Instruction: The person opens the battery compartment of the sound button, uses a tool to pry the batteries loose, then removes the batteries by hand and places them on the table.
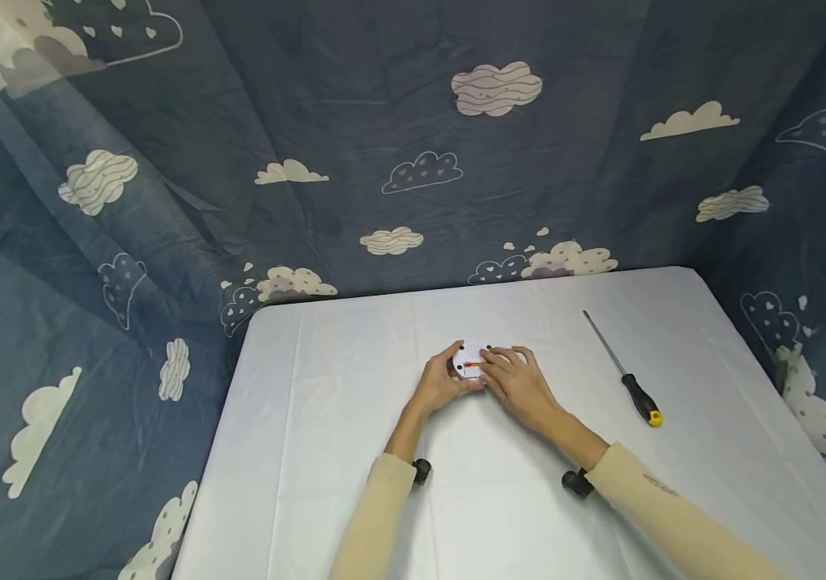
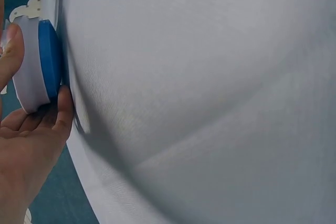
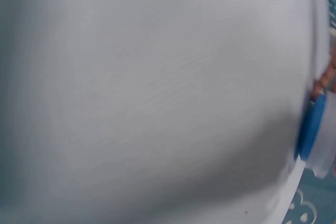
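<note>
A small round device (image 1: 472, 354) has a white body with a perforated back, dark round marks near its edge and a strip of red and yellow in a slot. Its other face is blue, as the left wrist view shows on the device (image 2: 32, 64). My left hand (image 1: 436, 387) grips it by the rim, fingers on the far side and thumb on the near side. From the right, my right hand (image 1: 521, 388) reaches over the white back with extended fingers, fingertips touching it near the coloured strip. The right wrist view catches only part of the device (image 3: 317, 132).
A screwdriver (image 1: 630, 383) with a black and yellow handle lies to the right of my hands. The table (image 1: 354, 451) wears a white cloth. Dark blue curtains (image 1: 354, 105) with cloud prints hang behind it and at both sides.
</note>
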